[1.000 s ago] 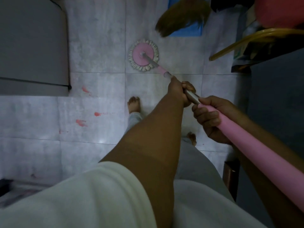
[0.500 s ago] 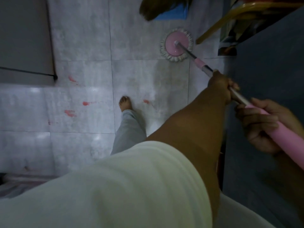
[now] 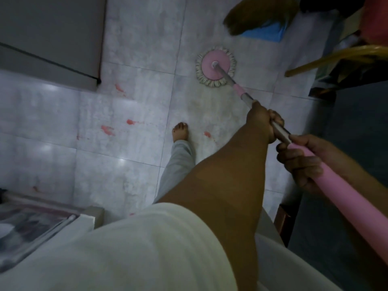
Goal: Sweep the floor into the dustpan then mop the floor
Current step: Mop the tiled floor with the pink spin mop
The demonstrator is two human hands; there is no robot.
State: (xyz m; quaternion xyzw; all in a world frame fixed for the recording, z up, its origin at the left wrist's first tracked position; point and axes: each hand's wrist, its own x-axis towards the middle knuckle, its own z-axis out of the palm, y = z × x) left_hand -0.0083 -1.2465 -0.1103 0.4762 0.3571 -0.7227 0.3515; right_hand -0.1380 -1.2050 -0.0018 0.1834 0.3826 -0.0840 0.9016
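A round pink mop head [image 3: 216, 68] with a pale fringe lies flat on the grey tiled floor [image 3: 142, 45]. Its metal and pink handle [image 3: 243, 93] slants down to the right. My left hand [image 3: 262, 122] is shut around the metal part of the handle. My right hand [image 3: 300, 162] grips the thick pink part just behind it. Several red stains [image 3: 108, 130] mark the tiles left of my bare foot [image 3: 180, 133]. A brown broom head [image 3: 256, 13] lies over a blue dustpan [image 3: 264, 32] at the top.
A grey cabinet [image 3: 48, 38] fills the top left. A low white unit [image 3: 42, 223] stands at the bottom left. A dark blue wall or furniture face [image 3: 346, 143] runs down the right, with a yellow curved rim [image 3: 340, 55] and clutter above it.
The mop head has swung right and then back leftward across the tiles near the broom. Both hands kept their grip on the handle. The view shifted left and back.
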